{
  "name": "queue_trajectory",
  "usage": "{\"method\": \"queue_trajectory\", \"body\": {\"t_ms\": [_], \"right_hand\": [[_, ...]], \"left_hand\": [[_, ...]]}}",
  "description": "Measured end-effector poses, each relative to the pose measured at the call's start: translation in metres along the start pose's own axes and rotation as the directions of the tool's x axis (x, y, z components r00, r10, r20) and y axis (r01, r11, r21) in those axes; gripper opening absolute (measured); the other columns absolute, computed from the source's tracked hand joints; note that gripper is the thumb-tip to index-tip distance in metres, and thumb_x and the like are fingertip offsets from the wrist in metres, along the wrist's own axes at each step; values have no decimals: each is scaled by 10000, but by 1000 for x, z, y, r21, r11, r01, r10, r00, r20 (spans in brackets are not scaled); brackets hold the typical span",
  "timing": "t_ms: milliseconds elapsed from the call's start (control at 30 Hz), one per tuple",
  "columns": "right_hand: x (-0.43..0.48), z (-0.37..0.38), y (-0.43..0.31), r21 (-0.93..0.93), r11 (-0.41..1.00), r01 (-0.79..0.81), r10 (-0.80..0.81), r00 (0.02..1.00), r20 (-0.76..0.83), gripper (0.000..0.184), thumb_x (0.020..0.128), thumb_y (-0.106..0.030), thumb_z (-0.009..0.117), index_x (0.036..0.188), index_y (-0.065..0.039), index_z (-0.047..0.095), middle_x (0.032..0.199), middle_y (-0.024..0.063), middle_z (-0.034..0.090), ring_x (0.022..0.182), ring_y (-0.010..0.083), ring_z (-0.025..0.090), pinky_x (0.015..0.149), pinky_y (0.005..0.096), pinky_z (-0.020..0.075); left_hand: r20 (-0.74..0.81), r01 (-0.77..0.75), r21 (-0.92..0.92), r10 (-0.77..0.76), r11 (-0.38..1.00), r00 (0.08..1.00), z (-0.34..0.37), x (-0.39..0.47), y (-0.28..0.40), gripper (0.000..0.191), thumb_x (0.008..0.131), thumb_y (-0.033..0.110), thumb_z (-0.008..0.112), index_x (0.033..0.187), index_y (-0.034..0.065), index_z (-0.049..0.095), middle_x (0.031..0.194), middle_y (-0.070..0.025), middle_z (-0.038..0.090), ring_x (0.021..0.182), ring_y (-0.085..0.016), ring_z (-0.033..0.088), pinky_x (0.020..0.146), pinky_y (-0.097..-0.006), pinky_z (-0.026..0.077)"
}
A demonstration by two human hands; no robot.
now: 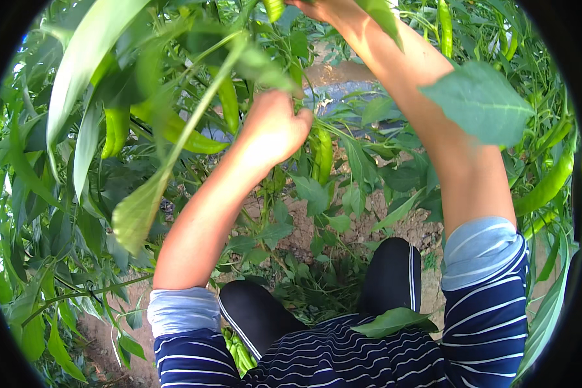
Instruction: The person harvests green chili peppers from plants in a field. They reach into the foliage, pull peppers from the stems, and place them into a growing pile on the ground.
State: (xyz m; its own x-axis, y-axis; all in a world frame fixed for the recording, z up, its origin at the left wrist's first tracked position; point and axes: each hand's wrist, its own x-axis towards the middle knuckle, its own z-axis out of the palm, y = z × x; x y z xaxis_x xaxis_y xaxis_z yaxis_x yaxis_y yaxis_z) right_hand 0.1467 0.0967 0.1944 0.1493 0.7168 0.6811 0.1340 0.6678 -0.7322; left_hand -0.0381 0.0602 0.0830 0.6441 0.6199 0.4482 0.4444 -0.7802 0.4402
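Note:
My left hand (280, 128) reaches into the pepper plants, its back towards me. The fingers curl away from view near a leafy stem, and I cannot see what they hold. Close by, a green pepper (229, 103) hangs to its left and another green pepper (323, 154) to its lower right. A longer curved pepper (196, 140) hangs behind my left forearm. My right hand (314, 8) is at the top edge, partly cut off, next to a pepper tip (274, 8). Its fingers are not clear enough to read.
A broad leaf (480, 103) hangs over my right forearm, and a blurred leafy stem (189, 126) crosses before me on the left. More peppers (548, 186) hang at the far right. Picked peppers (239, 354) lie beside my knee (259, 308). Bare soil (368, 213) shows between the plants.

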Motion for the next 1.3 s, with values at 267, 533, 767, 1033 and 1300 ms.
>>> {"method": "queue_trajectory", "body": {"t_ms": [267, 533, 767, 1033, 1300], "right_hand": [[-31, -20, 38, -153, 988, -33, 24, 998, -60, 155, 891, -195, 570, 858, -49, 609, 690, 24, 599, 624, 112, 562, 571, 247, 456], [-129, 1, 45, -571, 805, 164, -435, 817, -379, 208, 909, -223, 535, 813, -49, 598, 681, 23, 600, 598, 114, 556, 537, 251, 440], [-266, 30, 122, -460, 832, -312, 242, 948, -205, 251, 825, -161, 652, 992, 10, 574, 767, 59, 619, 709, 145, 593, 627, 295, 479], [-242, 7, 175, -314, 901, -301, 279, 953, -115, 324, 888, -167, 596, 1160, -28, 489, 1002, 48, 577, 867, 133, 550, 742, 292, 486], [-245, -7, 134, -13, 865, -502, 502, 865, 13, 362, 975, -287, 437, 1285, -110, 372, 932, 50, 556, 563, 108, 550, 437, 234, 452]], "left_hand": [[12, 308, -428, -335, 850, 942, 88, 16, -91, 700, 781, -4, 497, 1414, 13, 199, 1183, -165, 577, 996, -252, 557, 919, -339, 390], [231, 207, -684, -61, 699, 971, 93, 14, -106, 701, 809, 14, 579, 1409, 122, 231, 774, -30, 521, 745, -123, 484, 683, -251, 404], [124, 212, -621, -173, 755, 977, 95, 26, -109, 440, 881, 220, 623, 1200, 40, 380, 848, -82, 543, 721, -163, 564, 663, -287, 532], [301, 249, -694, -41, 675, 953, 82, 15, -114, 417, 855, 243, 656, 1146, 22, 454, 947, -58, 575, 891, -161, 571, 837, -311, 482], [340, 255, -566, -59, 784, 938, 107, 12, -117, 471, 768, -48, 544, 1227, -10, 443, 1171, -147, 549, 1036, -196, 540, 892, -302, 413]]}}
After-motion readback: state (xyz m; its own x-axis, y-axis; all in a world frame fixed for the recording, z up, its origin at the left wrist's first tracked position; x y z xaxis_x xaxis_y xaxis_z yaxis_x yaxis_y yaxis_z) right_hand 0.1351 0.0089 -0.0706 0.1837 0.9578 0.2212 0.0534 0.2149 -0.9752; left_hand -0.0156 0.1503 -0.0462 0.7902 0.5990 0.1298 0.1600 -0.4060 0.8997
